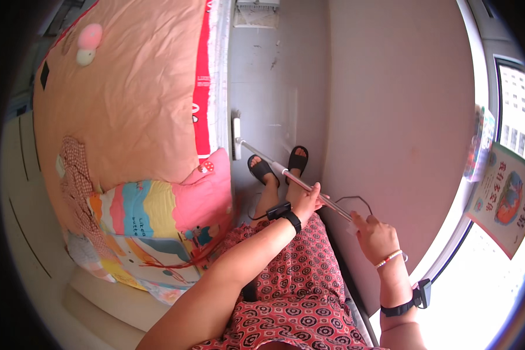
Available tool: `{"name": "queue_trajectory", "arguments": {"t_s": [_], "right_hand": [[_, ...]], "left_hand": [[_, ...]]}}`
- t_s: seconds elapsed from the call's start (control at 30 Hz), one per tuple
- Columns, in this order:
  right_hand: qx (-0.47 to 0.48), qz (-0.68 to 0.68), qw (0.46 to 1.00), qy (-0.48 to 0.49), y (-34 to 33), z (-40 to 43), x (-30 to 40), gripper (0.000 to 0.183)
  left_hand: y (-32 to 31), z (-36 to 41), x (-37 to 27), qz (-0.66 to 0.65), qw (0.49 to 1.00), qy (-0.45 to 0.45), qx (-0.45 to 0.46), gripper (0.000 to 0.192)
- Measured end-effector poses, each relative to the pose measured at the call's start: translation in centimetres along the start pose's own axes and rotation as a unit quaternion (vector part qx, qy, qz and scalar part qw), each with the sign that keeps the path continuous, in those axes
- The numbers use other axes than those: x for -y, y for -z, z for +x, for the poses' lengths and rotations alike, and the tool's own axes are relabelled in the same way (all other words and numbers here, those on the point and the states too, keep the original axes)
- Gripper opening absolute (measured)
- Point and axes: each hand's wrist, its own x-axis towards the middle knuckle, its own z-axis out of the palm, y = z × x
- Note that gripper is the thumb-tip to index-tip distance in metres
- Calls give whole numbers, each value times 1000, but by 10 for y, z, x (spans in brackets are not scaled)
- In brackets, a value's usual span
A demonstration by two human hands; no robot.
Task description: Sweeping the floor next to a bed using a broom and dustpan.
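A broom with a metal pole [262, 154] slants across the floor in front of me. Its white head [237, 131], with dark bristles, rests on the floor along the side of the bed. My left hand [307, 205] is around the middle of the pole, thumb on top. Higher up, my right hand [377, 238] grips the pole's end, where a pale, partly hidden piece shows by the fingers. The grey floor [253, 65] beyond the broom head has small dark bits on it.
A bed [144, 87] with a peach sheet, colourful pillows [157, 201] and a round pink-and-white toy [89, 39] stands left. A plain wall [393, 109] bounds the narrow aisle at right, beside a window and a printed sheet [505, 201]. A pale object [256, 16] lies at the aisle's far end.
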Motion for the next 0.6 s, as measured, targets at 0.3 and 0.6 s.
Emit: {"name": "queue_trajectory", "arguments": {"t_s": [0.3, 0.6], "right_hand": [[-22, 30, 999, 15, -77, 12, -21, 43], [-22, 53, 998, 7, -89, 12, -41, 41]], "left_hand": [[21, 25, 43, -11, 997, 62, -45, 31], [6, 31, 64, -65, 989, 111, -71, 27]]}}
